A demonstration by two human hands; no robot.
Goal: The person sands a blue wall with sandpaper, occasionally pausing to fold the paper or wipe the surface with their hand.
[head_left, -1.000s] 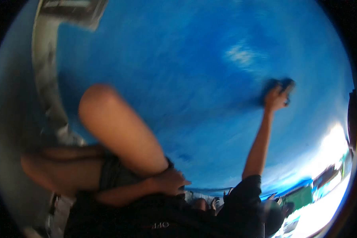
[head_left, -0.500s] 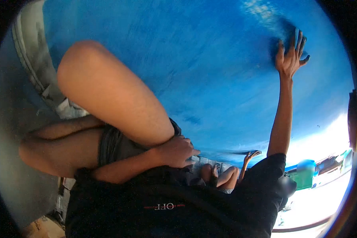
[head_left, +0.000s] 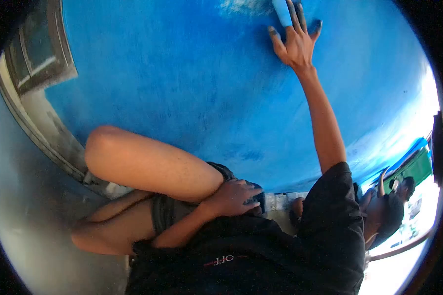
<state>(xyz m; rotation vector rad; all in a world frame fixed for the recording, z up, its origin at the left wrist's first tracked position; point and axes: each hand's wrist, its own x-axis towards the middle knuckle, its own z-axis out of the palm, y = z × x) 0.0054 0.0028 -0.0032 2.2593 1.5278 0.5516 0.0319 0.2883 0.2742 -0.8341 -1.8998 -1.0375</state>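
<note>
My right hand [head_left: 298,46] is stretched up against a blue wall [head_left: 182,73], palm towards the surface and fingers spread. Dark stains mark its fingertips. A light blue strip [head_left: 282,12] shows along the index finger; I cannot tell what it is. Just to its left, a pale, roughened patch [head_left: 246,7] breaks the blue. Low in the middle, my left hand [head_left: 234,197] lies on the dark shorts at the top of my bent leg [head_left: 152,160], with fingers extended and darkened at the tips.
A framed window [head_left: 42,46] and a pale ledge run along the upper left. Grey floor [head_left: 44,211] spreads at the lower left. On the right, close to my shoulder, sits another person [head_left: 386,216]; a raised arm [head_left: 381,183] shows beyond. Behind is a green panel [head_left: 419,164].
The view has swung, bringing the window in at upper left. My right hand appears farther left and higher, still on the wall near the pale patch. My left hand stays on my lap.
</note>
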